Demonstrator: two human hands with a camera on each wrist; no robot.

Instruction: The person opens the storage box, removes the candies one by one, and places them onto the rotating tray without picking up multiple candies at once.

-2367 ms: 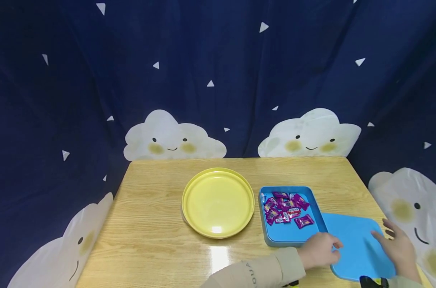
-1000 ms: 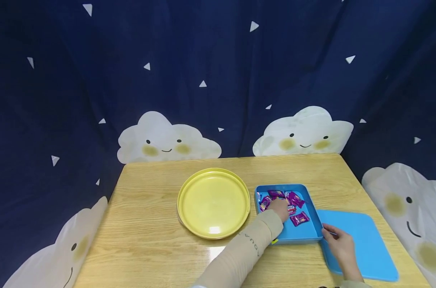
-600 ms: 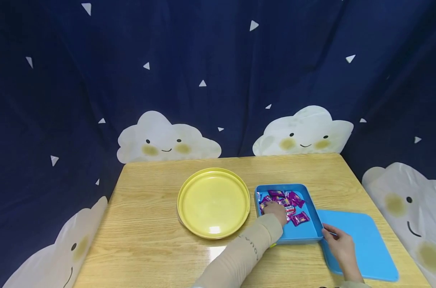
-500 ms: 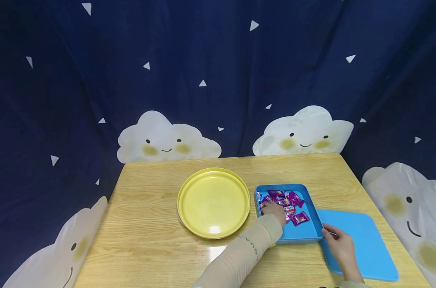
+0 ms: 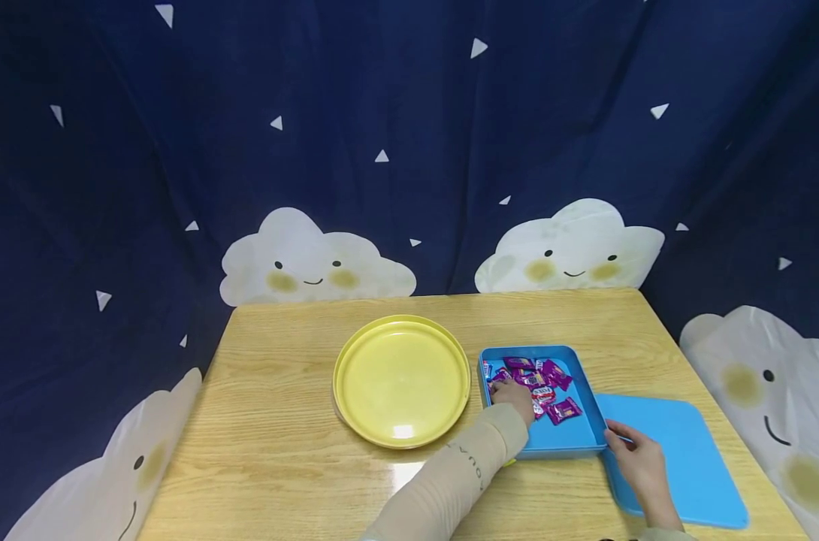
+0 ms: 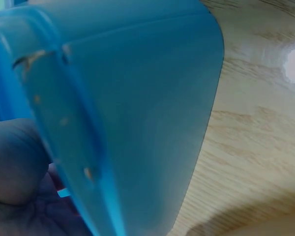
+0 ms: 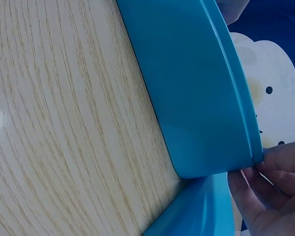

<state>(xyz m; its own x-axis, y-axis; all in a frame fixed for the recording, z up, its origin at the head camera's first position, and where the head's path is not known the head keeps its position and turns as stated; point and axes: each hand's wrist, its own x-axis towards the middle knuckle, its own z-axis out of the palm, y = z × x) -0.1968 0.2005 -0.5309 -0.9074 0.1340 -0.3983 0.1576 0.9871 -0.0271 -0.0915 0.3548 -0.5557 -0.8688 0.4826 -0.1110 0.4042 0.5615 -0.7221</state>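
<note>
A shallow blue box (image 5: 572,437) with several candies in purple and red-and-white wrappers (image 5: 563,410) stands at the table's right. My left hand (image 5: 514,397) reaches over its front wall, down among the candies at the left side. Its fingertips are hidden. From the left wrist view, the palm (image 6: 14,157) lies inside the wall, with a small red and light-blue scrap partly visible beside it. My right hand (image 5: 641,462) pinches the box's front right corner; in the right wrist view, thumb and fingers (image 7: 243,191) touch the rim there.
Left of the box lies a round yellow tray (image 5: 403,383). A flat blue lid (image 5: 687,466) rests on the wooden table (image 5: 281,421) to the right, close by the box. Dark blue curtain (image 5: 409,90) with cloud pictures borders the table behind and at both sides.
My left hand has moved from beside the box's front right corner into the box, then slightly left among the candies. My right hand has come from over the lid to the box corner.
</note>
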